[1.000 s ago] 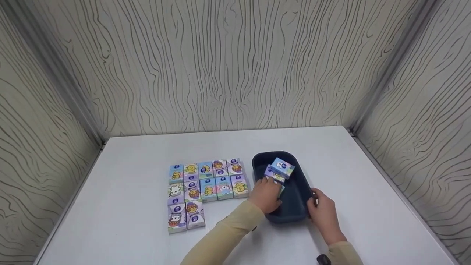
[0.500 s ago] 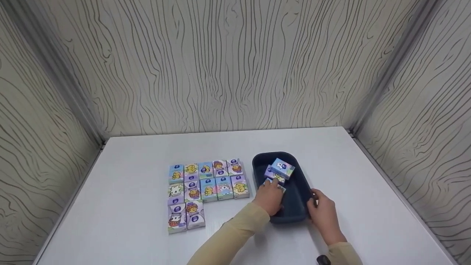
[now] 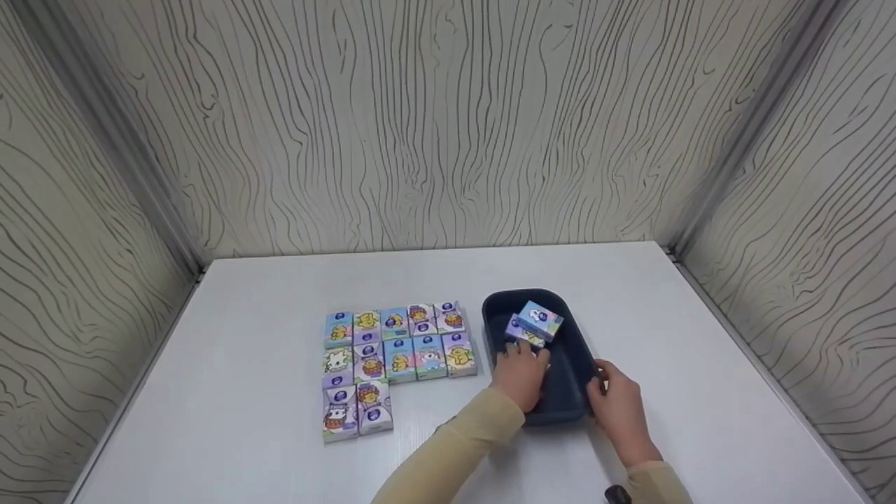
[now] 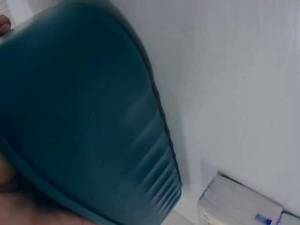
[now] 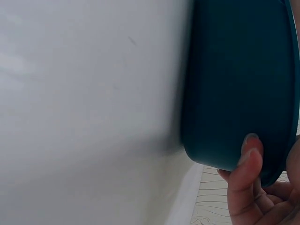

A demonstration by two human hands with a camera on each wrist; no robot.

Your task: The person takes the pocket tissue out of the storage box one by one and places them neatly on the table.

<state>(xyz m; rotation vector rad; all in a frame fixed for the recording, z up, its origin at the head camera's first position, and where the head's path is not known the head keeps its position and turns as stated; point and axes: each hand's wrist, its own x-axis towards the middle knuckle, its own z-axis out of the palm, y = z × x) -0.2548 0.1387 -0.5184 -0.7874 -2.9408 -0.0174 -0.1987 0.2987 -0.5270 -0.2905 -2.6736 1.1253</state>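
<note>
My left hand reaches into a dark blue plastic bin, fingers curled down over a small tissue pack. Only a pale edge of that tissue pack shows beside the fingers; the hand covers the rest. Farther back in the bin, a blue tissue pack lies tilted across a purple one. My right hand grips the bin's right side near the front corner. In the right wrist view its fingers press the outer wall, with the thumb side at the rim.
Left of the bin, cartoon-printed tissue packs lie edge to edge in rows on the white table. The front row has just two packs, at its left end. Wood-patterned panels enclose the table at the back and sides.
My left hand has shifted slightly right inside the bin, covering more of the pack beneath it. The right hand keeps its grip on the bin, and the rows of packs stay put.
</note>
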